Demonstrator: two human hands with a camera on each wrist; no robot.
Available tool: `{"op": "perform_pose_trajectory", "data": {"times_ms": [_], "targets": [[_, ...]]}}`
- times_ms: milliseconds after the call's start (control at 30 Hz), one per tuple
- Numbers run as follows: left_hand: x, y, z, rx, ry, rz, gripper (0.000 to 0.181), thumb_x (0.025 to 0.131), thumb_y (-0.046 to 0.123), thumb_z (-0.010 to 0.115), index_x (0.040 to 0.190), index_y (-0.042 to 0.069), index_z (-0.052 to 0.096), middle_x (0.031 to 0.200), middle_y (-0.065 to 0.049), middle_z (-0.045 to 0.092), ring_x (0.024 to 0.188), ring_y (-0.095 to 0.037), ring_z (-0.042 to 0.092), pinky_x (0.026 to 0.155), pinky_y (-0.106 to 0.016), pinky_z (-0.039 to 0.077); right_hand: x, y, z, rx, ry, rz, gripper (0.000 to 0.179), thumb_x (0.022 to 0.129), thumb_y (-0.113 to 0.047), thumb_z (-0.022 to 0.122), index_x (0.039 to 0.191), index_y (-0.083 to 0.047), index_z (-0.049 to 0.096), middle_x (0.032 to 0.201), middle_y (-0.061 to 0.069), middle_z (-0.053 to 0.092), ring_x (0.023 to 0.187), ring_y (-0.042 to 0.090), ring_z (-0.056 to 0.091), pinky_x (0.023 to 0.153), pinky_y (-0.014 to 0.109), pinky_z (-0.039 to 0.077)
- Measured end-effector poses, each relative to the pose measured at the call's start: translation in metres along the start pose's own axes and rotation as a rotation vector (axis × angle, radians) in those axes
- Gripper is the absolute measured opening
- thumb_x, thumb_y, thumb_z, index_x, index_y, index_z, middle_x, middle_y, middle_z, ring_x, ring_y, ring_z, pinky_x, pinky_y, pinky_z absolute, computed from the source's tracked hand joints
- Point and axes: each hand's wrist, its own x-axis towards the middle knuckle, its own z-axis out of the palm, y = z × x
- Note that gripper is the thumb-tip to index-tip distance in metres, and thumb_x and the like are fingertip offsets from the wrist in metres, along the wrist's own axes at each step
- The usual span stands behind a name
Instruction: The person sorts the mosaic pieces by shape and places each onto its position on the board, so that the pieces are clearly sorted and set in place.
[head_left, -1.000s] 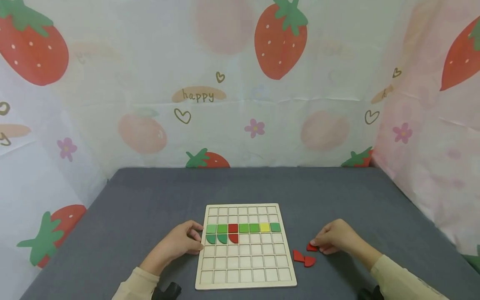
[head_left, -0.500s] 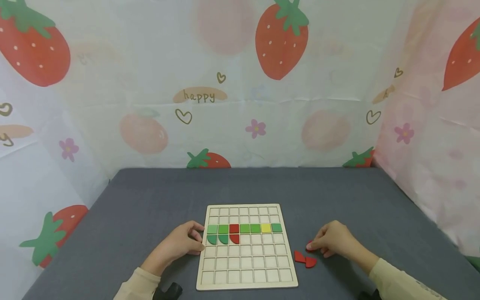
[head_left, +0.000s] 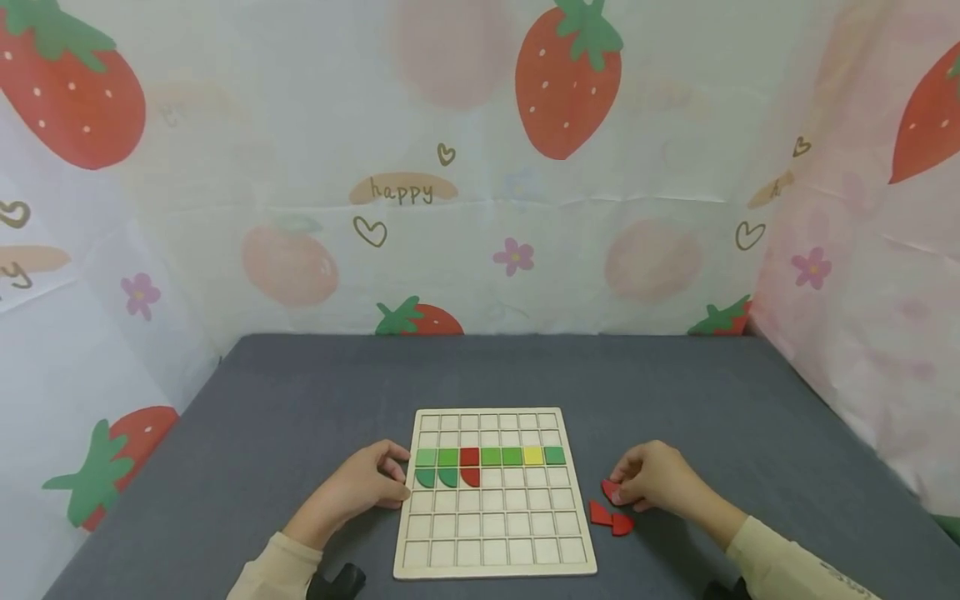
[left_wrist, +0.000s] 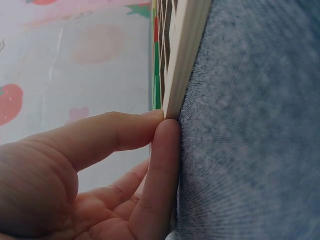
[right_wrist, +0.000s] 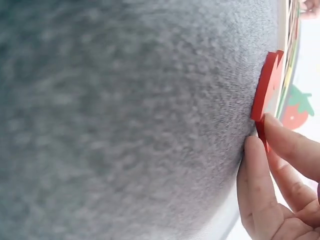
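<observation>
A pale wooden grid board (head_left: 495, 504) lies on the dark grey cloth. One row holds square tiles: several greens, one red and one yellow. Below them at the left sit two green quarter-circle tiles (head_left: 447, 477) and a red one (head_left: 470, 477). My left hand (head_left: 367, 479) holds the board's left edge by thumb and finger, seen close in the left wrist view. To the right of the board, my right hand (head_left: 660, 479) pinches a red quarter-circle tile (head_left: 611, 491) low over the cloth. Two more red tiles (head_left: 622, 524) lie just in front of it, touching each other.
The grey cloth (head_left: 300, 400) covers the table to its back edge. Behind and at both sides hangs a pale curtain (head_left: 562, 200) printed with strawberries. A dark strapped device (head_left: 337, 582) shows below the left wrist.
My right hand has moved slightly left toward the board, bringing the pinched red tile along. The left hand stays at the board's edge. The head view has shifted a little.
</observation>
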Motion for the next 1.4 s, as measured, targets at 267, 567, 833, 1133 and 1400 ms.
{"op": "perform_pose_trajectory", "data": {"times_ms": [267, 567, 833, 1133, 1400], "targets": [[0.0, 0.0, -0.001, 0.008, -0.007, 0.013, 0.05, 0.077, -0.009, 0.072, 0.123, -0.008, 0.055, 0.085, -0.01, 0.055, 0.071, -0.019, 0.06, 0.066, -0.034, 0.058, 0.009, -0.013, 0.003, 0.088, 0.007, -0.041, 0.008, 0.079, 0.0, 0.078, 0.086, 0.004, 0.075, 0.077, 0.008, 0.074, 0.064, 0.016, 0.069, 0.062, 0.033, 0.061], [0.001, -0.003, 0.0, -0.007, -0.028, 0.012, 0.05, 0.077, -0.009, 0.072, 0.124, -0.008, 0.055, 0.086, -0.01, 0.055, 0.071, -0.019, 0.059, 0.066, -0.035, 0.059, 0.021, -0.043, 0.024, 0.172, -0.043, -0.105, 0.011, 0.079, -0.001, 0.079, 0.087, 0.005, 0.075, 0.079, 0.012, 0.075, 0.064, 0.019, 0.071, 0.063, 0.034, 0.062], [0.002, -0.003, 0.0, -0.004, 0.012, 0.0, 0.049, 0.075, -0.01, 0.073, 0.122, -0.007, 0.057, 0.085, -0.011, 0.055, 0.07, -0.019, 0.06, 0.065, -0.034, 0.059, 0.037, -0.066, 0.049, 0.199, -0.086, -0.123, 0.009, 0.077, 0.0, 0.081, 0.082, 0.004, 0.075, 0.076, 0.012, 0.075, 0.061, 0.019, 0.072, 0.061, 0.033, 0.061], [0.001, -0.001, 0.001, 0.001, 0.02, -0.001, 0.049, 0.076, -0.01, 0.073, 0.122, -0.006, 0.057, 0.085, -0.011, 0.055, 0.07, -0.02, 0.06, 0.065, -0.034, 0.059, 0.044, -0.083, 0.068, 0.207, -0.113, -0.147, 0.005, 0.076, 0.004, 0.08, 0.078, 0.004, 0.075, 0.071, 0.012, 0.073, 0.057, 0.016, 0.07, 0.059, 0.032, 0.061], [0.001, -0.002, 0.001, 0.007, 0.029, 0.002, 0.049, 0.075, -0.01, 0.073, 0.122, -0.006, 0.058, 0.084, -0.011, 0.055, 0.071, -0.019, 0.059, 0.064, -0.034, 0.058, 0.045, -0.089, 0.077, 0.195, -0.126, -0.148, 0.004, 0.077, 0.005, 0.079, 0.078, 0.004, 0.075, 0.073, 0.013, 0.074, 0.055, 0.013, 0.069, 0.058, 0.03, 0.06]]}}
